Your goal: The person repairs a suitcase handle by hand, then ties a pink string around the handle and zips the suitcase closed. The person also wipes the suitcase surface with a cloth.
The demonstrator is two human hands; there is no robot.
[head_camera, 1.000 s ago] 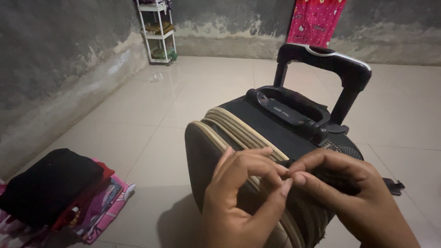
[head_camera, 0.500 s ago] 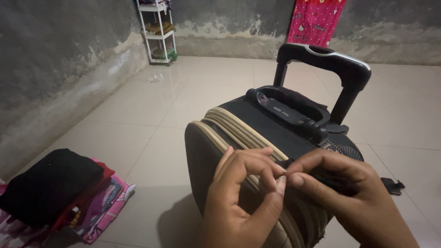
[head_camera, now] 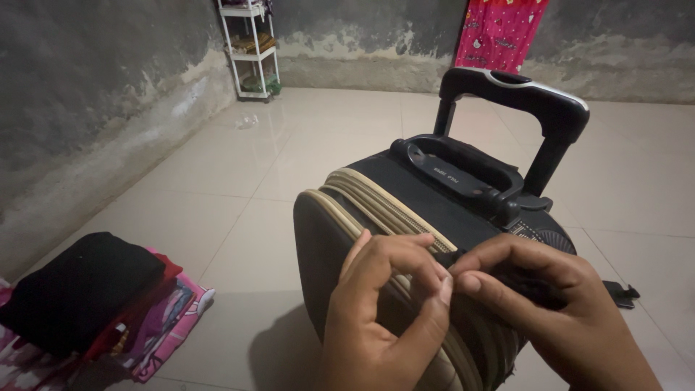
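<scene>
A black suitcase (head_camera: 405, 195) with beige zipper bands stands upright on the tiled floor, its pull handle (head_camera: 517, 94) extended. My left hand (head_camera: 384, 311) and my right hand (head_camera: 557, 311) meet at the top zipper line, fingertips pinched together on a small dark zipper pull (head_camera: 449, 259). Most of the pull is hidden by my fingers. My right hand also covers a dark bit of the case's top.
A stack of folded clothes (head_camera: 87, 289), black on top with red and pink beneath, lies on the floor at the left. A white shelf rack (head_camera: 250, 47) stands by the far wall. A pink cloth (head_camera: 499, 32) hangs at the back. A small dark object (head_camera: 621, 293) lies right of the suitcase.
My fingers have shifted slightly at the zipper; otherwise both hands and the suitcase stay where they were.
</scene>
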